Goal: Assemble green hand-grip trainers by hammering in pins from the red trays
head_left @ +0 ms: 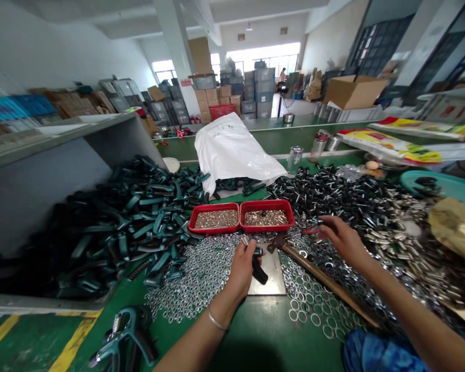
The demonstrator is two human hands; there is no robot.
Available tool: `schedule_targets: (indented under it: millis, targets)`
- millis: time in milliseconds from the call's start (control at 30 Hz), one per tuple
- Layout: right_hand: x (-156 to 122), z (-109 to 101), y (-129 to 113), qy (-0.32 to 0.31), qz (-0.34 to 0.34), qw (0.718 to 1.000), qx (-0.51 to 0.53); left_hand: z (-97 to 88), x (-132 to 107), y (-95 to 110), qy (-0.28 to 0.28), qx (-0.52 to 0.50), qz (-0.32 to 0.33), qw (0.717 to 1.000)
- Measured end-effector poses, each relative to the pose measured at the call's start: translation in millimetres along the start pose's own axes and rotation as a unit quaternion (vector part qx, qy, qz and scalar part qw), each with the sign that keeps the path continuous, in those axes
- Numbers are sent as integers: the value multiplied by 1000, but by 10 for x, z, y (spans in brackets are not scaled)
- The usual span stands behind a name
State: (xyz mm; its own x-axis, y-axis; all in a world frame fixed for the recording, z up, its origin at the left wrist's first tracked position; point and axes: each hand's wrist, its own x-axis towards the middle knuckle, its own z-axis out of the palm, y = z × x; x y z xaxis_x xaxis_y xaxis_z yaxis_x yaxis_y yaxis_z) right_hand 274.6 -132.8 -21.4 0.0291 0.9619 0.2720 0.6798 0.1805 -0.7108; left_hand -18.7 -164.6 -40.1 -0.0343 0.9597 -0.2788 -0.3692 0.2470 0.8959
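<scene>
My left hand (241,268) is closed around a hand grip handle (259,271) in black and teal, with a metal coil spring showing above my fingers. It is held over a flat metal plate (273,276) on the green table. My right hand (343,240) is at the right, fingers apart and curved, close to a small red-handled tool (311,230); whether they touch I cannot tell. A hammer (313,271) with a wooden handle lies slantwise, its head at the plate's upper right corner.
Two red trays (238,219) hold small metal parts. Loose nuts (194,279) spread left, rings (306,297) right. Teal handles (147,206) pile at left, black knobs (306,191) at right. Assembled hand grips (127,336) lie front left. A white sack (236,150) stands behind.
</scene>
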Motion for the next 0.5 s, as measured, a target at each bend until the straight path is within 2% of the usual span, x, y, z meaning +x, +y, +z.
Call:
schedule_targets:
  millis: [33,100,167,233,333,400,500]
  targets:
    - [-82,145,-208,-40,33,992,116,25,-4,-3,-1,-2,0,1000]
    - [-266,432,-603,-90,70,953,280,58,-20,-1,-9,-2,8,1000]
    - [-417,656,-901,-99,72,936,330,60,-40,11,-20,3,22,1000]
    - [-505,782,-1073,-82,65,938,330,38,-55,28,-28,15,35,999]
    - [-550,817,-1160,-68,55,947,310,-8,-67,44,-25,37,43,998]
    - [-563,800,-1168,-91,36,958,271,-30,-75,43,-22,39,42,998]
    - [-602,795,-1157,-123,-30,976,177,-45,-104,36,-32,54,41,997]
